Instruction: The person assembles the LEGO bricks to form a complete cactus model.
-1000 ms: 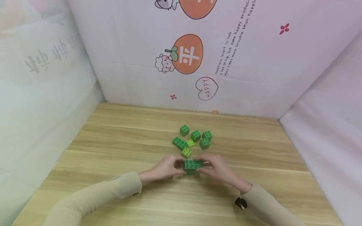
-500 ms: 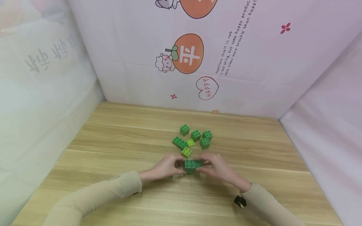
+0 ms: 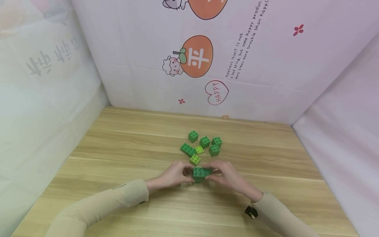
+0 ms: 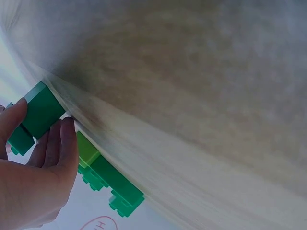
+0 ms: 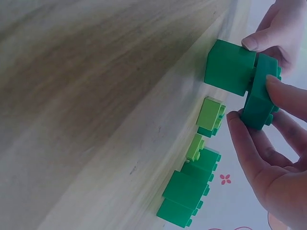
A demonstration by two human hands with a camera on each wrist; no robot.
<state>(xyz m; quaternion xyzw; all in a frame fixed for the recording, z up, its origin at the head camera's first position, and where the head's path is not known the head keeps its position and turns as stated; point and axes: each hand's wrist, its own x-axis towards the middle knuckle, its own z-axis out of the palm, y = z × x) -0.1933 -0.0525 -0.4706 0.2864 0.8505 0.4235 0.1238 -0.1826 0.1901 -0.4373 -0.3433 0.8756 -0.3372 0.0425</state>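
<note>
Green brick (image 5: 259, 96) over a block (image 5: 230, 67)
Left hand (image 3: 174, 175) has fingers clamped on the block, right hand (image 3: 227, 177) on the brick

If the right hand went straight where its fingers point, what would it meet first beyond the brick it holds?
Probably the left hand, opposite it across the green eight-stud brick, though depth is hard to judge.

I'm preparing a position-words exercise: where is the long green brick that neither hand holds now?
In the head view, the long green brick lies on the table, beyond the left hand and just left of the farther lime brick.
</note>
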